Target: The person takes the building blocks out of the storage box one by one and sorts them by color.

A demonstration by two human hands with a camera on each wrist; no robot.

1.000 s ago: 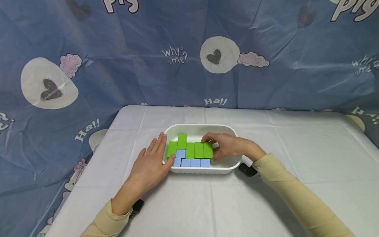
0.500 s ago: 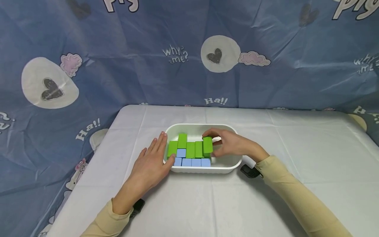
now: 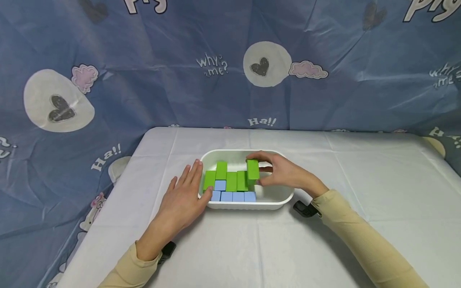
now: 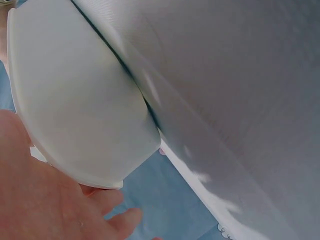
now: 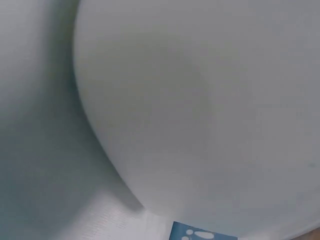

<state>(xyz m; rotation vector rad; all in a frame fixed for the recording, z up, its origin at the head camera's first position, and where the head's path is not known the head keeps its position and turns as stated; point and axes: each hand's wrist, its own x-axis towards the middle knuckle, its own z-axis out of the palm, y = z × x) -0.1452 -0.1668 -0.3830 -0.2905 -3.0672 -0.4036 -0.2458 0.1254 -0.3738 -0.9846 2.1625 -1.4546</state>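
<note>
Green block (image 3: 253, 169): pinched between the right hand's (image 3: 282, 172) thumb and fingers, raised within the tray (image 3: 248, 205).
Left hand (image 3: 183, 200): fingers straight, slightly spread, against the tray's left end.
Other greens (image 3: 231, 182): four, left of the pinched one.
Blues (image 3: 226, 196): four visible along the near wall, one behind.
Cloth (image 3: 313, 248): white, under the tray.

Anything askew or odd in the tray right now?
Yes: a lone blue block sits behind the front row of blue blocks, and the green block behind it sits farther back than the green blocks on either side, breaking the line. I see no spill or damage.
</note>
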